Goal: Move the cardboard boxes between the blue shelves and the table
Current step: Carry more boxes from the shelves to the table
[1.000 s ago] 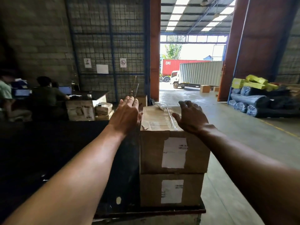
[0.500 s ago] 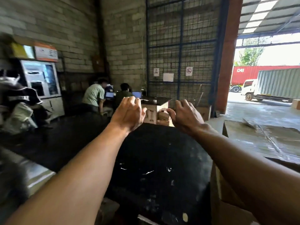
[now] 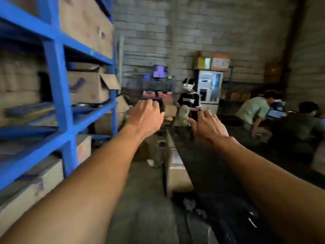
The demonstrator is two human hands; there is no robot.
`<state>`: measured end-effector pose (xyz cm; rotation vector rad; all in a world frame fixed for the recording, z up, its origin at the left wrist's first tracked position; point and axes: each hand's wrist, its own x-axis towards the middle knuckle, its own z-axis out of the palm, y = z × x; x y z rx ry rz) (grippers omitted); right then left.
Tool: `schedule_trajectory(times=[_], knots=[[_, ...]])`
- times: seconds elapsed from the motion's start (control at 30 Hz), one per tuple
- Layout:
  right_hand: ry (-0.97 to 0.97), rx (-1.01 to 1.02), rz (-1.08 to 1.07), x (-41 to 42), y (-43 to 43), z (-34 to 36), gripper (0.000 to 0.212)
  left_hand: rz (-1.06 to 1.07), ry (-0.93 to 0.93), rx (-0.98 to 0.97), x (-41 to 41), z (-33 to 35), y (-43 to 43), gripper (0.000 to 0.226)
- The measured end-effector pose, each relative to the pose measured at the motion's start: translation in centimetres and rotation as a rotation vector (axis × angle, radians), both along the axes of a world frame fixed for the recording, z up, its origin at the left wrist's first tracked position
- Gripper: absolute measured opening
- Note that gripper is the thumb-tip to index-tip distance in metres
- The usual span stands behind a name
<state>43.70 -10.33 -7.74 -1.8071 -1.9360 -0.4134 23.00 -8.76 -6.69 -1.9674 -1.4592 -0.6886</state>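
Left hand (image 3: 146,117) and right hand (image 3: 209,127) loosely spread (both empty), cardboard boxes (image 3: 88,87) leftward on blue shelves (image 3: 56,71)

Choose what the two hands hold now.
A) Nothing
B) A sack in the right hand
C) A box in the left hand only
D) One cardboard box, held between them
A: the left hand and the right hand reach forward in the air with loose fingers around nothing.

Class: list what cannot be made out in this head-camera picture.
Head view: print on the cardboard boxes, smeared by motion blur.
Head view: top and left end of the blue shelves, cut off by the frame edges.
Head view: the table surface, lost in shadow.
Head view: left hand fingertips, hidden behind its knuckles.
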Motion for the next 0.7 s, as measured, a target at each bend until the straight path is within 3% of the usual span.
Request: schedule_trajectory(times=[0.17, 0.27, 0.4, 0.57, 0.7], knots=[[0.015, 0.007, 0.366, -8.2, 2.3, -0.1, 0.052, 0.367, 0.218, 0.028, -6.4, 1.7, -6.9, 0.037], [-0.055, 0.025, 0.553, -14.1, 1.9, 0.1, 0.067, 0.570, 0.280, 0.039, -9.6, 2.7, -12.7, 0.038], [-0.007, 0.087, 0.823, -21.8, -2.3, 1.5, 0.052, 0.806, 0.138, 0.098, -14.4, 4.8, -19.6, 0.044], [0.017, 0.204, 1.129, -28.8, -9.9, 3.6, 0.047, 0.989, 0.151, 0.216, -17.0, 8.1, -30.0, 0.038], [0.114, 0.187, 1.330, -32.3, -16.8, 5.2, 0.052, 1.163, 0.172, 0.260, -17.6, 10.0, -37.5, 0.041]])
